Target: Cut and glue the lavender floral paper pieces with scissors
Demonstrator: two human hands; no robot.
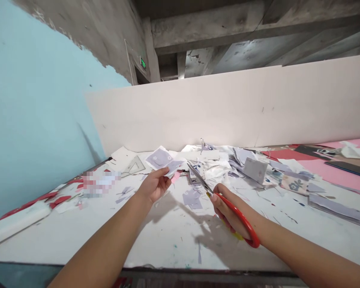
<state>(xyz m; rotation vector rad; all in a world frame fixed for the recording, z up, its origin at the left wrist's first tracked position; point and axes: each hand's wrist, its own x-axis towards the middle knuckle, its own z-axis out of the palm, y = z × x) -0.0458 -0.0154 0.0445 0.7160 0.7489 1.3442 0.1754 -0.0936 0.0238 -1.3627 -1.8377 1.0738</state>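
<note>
A long white work table [156,236], flecked with paint and small scraps, fills the lower view. A plain white partition board [228,112] stands along its far edge, with a pale blue wall [33,120] to the left. Against the board lies a loose heap of white and lilac paper offcuts [228,164]. A flat pink sheet [333,170] covers the table's far right end.

The right hand [228,212] hovers over the middle of the table, fingers curled through the loops of the red-handled steel scissors [199,179]. Their long axis runs diagonally, with the handles low and to the right. The narrow blades lie close together and point away from the person and to the left. The tips sit just beside the paper in the other hand; whether they touch it cannot be told.

The left hand [153,186] is raised above the table left of centre. It pinches the lower edge of a lilac-and-white paper cutting [162,159] between thumb and fingers. A clear plastic set square [135,166] lies just beyond it.
</note>
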